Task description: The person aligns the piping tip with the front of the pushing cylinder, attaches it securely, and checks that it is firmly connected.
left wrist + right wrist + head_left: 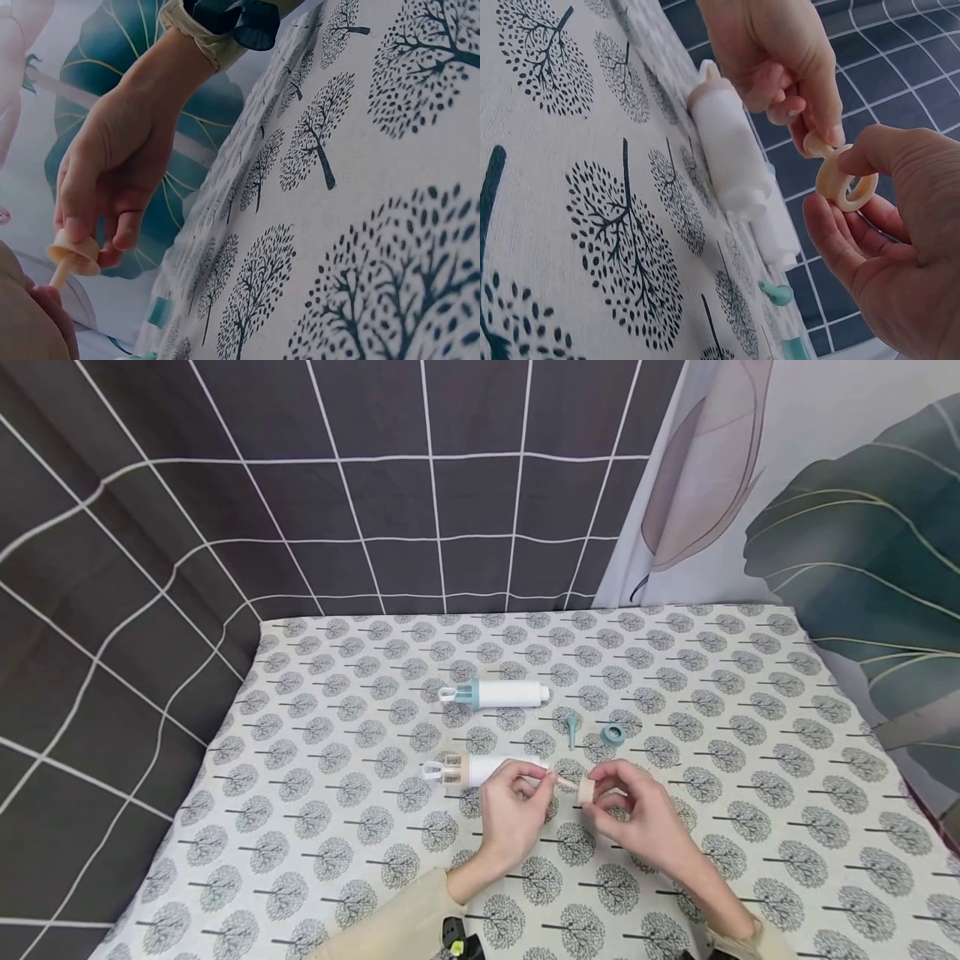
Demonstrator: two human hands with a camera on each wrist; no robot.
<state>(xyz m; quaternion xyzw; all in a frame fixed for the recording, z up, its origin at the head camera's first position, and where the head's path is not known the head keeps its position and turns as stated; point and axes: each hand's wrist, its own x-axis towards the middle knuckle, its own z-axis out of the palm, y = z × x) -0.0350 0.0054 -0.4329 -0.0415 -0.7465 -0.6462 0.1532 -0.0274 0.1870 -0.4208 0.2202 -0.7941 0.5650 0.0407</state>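
My right hand (pixel 637 814) pinches a peach ring-shaped cap (pixel 586 791) between thumb and fingers above the cloth. From the left, my left hand (pixel 513 814) pinches a slim peach nozzle (pixel 567 783) by its end. In the right wrist view the cap (pixel 847 184) shows its open round hole, and the nozzle's wider end (pixel 817 144) sits between my left thumb and finger. The nozzle's stem meets the cap; how deep it sits inside is hidden. Behind my left hand lies a white bottle with a peach collar (pixel 480 770), partly covered by the fingers.
Farther back lies a white bottle with a teal collar (pixel 510 694). A teal nozzle (pixel 572 731) and a teal ring cap (pixel 612 734) lie to its right. A tree-print cloth (pixel 360 852) covers the table, and a dark grid curtain (pixel 390 493) hangs behind.
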